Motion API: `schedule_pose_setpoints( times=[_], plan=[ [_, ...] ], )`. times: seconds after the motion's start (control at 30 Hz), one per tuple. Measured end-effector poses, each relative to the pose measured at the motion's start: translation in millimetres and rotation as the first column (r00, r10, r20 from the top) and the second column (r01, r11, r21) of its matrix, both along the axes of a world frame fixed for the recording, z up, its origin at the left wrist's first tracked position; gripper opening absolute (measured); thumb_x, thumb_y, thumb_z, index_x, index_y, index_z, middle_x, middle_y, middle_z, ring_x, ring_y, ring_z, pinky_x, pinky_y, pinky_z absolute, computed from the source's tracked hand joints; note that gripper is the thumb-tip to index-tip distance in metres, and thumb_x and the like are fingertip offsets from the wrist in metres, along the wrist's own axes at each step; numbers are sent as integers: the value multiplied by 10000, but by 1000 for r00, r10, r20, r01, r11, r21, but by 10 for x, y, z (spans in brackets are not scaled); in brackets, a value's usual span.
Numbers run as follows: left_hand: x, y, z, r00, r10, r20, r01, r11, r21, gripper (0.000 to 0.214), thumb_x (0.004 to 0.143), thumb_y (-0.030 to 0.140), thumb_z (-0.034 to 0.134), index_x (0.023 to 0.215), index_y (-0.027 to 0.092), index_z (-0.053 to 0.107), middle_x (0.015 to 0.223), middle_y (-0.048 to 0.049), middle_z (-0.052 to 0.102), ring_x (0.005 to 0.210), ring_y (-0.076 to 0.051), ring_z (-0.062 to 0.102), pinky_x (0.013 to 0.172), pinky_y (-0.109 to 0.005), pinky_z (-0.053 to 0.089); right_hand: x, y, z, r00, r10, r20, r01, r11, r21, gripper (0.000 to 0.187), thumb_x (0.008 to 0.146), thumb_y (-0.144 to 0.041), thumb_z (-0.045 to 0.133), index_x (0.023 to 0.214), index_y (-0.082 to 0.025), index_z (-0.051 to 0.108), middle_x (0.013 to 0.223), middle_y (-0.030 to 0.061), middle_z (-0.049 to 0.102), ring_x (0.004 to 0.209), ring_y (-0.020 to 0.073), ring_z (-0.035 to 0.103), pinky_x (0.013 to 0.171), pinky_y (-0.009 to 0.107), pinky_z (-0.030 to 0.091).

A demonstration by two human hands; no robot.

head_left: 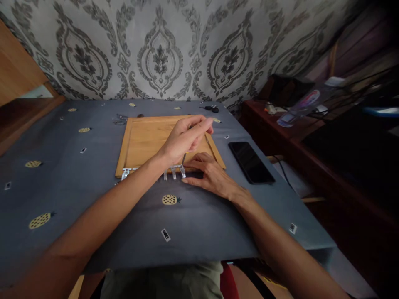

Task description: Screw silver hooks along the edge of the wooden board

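A light wooden panel (pixel 146 139) lies flat on a grey cloth with pineapple prints (pixel 93 187). Along its near edge runs a metal hook rack (pixel 131 171) with several small hooks. My left hand (pixel 187 139) hovers over the panel's near right part, fingers pinched around a thin dark tool, a screwdriver by its look, whose tip points down at the rack. My right hand (pixel 208 172) rests flat on the cloth at the panel's near right corner, its fingers pressed against the rack end.
A black phone (pixel 251 162) lies face up to the right of the panel. Small dark items (pixel 212 109) and a metal bit (pixel 120 120) sit near the far edge. A dark wooden side table (pixel 280 124) with a plastic bottle (pixel 299 107) stands at right.
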State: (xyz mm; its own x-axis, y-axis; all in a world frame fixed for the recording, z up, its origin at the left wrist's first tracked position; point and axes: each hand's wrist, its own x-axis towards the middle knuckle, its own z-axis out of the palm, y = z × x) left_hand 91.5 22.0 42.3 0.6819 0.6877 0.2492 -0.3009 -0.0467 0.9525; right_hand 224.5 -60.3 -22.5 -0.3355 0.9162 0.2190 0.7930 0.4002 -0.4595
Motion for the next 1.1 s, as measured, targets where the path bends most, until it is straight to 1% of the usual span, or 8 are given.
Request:
schedule_pose_setpoints(
  times=[0.13,0.27,0.43,0.57,0.73,0.83,0.9,1.1],
  plan=[
    [-42,-6,-56,998,52,19,-53,997,53,366,989,406,592,700,188,536,497,102,297,407,-42,244,419,-196,229,3,1,-11,1000,1,-9,-1,1000,2,459,892,-552,639,1179,-206,731,1050,122,669,1029,281,592,934,443,491],
    [-62,-19,-93,984,163,77,-171,979,115,292,1007,314,570,744,190,548,550,77,380,475,-56,352,485,-196,318,7,15,-39,1000,-10,0,10,1000,26,477,892,-578,625,1160,-201,738,1034,120,670,1022,281,595,923,434,491],
    [-23,-62,-83,977,204,64,-209,976,68,271,1005,292,567,752,197,543,576,80,339,471,-60,320,459,-202,279,8,7,-44,1000,0,-27,1,1000,21,468,893,-573,629,1168,-210,739,1052,116,673,1028,279,596,918,438,492],
    [44,-36,-61,988,152,38,-154,986,60,327,1014,333,553,714,201,536,518,89,308,429,-59,282,427,-204,240,15,2,-45,999,-2,-35,2,1000,11,464,899,-569,622,1165,-206,738,1082,124,674,1052,286,588,941,450,486],
    [35,63,35,995,-91,-37,90,996,-24,354,1028,308,515,695,193,545,451,107,277,369,-48,234,389,-185,214,26,15,-53,1000,-4,-22,4,1000,11,502,884,-585,629,1164,-181,734,1047,128,674,1031,289,587,926,456,498],
    [2,88,70,985,-161,-67,157,986,-56,341,1025,307,526,707,188,554,448,111,278,359,-40,227,386,-177,200,27,17,-49,1000,-12,-25,13,1000,11,493,883,-593,627,1168,-205,732,1052,121,675,1036,290,589,924,464,501],
    [-1,74,65,991,-112,-70,109,993,-38,337,1026,309,530,713,187,554,465,105,296,373,-42,246,396,-182,212,26,16,-47,999,-10,-30,11,1000,8,476,883,-585,633,1163,-213,734,1047,118,677,1032,289,592,920,468,503],
    [72,-17,-22,981,195,-9,-195,980,39,365,1038,338,519,712,175,550,552,61,358,475,-52,366,470,-188,319,24,17,-51,999,-3,-35,3,1000,11,473,885,-577,632,1161,-206,736,1078,128,676,1045,293,586,938,467,491]
  ],
)
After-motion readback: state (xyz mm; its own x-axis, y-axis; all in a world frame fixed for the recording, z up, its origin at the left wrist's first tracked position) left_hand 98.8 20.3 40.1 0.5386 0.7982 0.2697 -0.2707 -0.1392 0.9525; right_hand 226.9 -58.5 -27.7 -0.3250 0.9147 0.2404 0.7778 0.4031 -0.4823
